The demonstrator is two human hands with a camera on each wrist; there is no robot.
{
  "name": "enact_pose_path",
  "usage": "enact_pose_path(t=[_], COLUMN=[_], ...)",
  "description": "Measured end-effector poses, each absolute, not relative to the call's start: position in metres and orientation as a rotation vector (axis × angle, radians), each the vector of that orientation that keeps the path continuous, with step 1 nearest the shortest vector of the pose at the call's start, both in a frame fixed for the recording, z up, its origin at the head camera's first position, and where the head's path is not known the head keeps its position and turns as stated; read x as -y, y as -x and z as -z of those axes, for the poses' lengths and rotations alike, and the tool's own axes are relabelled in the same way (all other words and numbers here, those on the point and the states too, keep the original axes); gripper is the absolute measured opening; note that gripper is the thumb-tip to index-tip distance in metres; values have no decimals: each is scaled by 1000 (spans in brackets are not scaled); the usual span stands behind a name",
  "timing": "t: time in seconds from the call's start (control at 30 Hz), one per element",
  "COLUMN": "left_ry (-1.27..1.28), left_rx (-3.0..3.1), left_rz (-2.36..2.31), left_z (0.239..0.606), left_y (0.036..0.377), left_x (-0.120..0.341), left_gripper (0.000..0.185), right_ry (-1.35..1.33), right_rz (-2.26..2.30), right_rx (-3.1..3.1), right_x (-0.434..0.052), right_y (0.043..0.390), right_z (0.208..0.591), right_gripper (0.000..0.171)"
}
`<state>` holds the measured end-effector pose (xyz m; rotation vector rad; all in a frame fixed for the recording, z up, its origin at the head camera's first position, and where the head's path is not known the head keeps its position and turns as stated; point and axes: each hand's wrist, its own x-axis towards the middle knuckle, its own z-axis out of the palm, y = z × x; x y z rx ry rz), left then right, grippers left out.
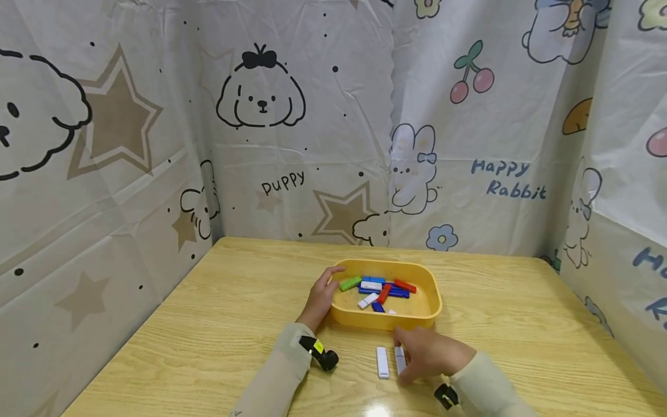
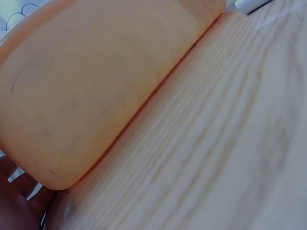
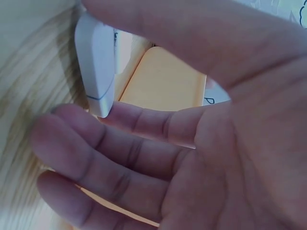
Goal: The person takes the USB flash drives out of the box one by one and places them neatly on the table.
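A yellow plastic tray holds several USB sticks in white, blue, red and green. My left hand holds the tray's left end, its fingertips at the rim; in the left wrist view, fingers show past the tray's corner. In front of the tray, my right hand pinches a white USB stick lengthwise, the thumb at one end and a fingertip at the other. The other fingers lie loosely bent below it. Just left of this hand, a second white USB stick lies on the table.
The light wood-grain table carries the tray near its middle. Cloth curtains printed with cartoon animals and stars stand along the back and both sides. A small black camera is strapped to the left wrist, another to the right.
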<state>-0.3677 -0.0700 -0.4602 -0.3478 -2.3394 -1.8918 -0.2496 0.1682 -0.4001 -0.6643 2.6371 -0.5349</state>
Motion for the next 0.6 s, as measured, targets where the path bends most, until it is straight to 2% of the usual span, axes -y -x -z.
enact_pose_path(t=[0.1,0.6], left_ry=[340,333], left_rx=[2322,2348], left_rz=[1900,1899], left_z=[469,466], left_y=[375,376], left_x=[70,70], left_gripper=[39,39], right_ry=[659,599], right_rz=[528,499], right_rx=[-2640,-2647], right_x=[-168,-166], right_y=[250,251], right_z=[400,401], right_gripper=[44,44])
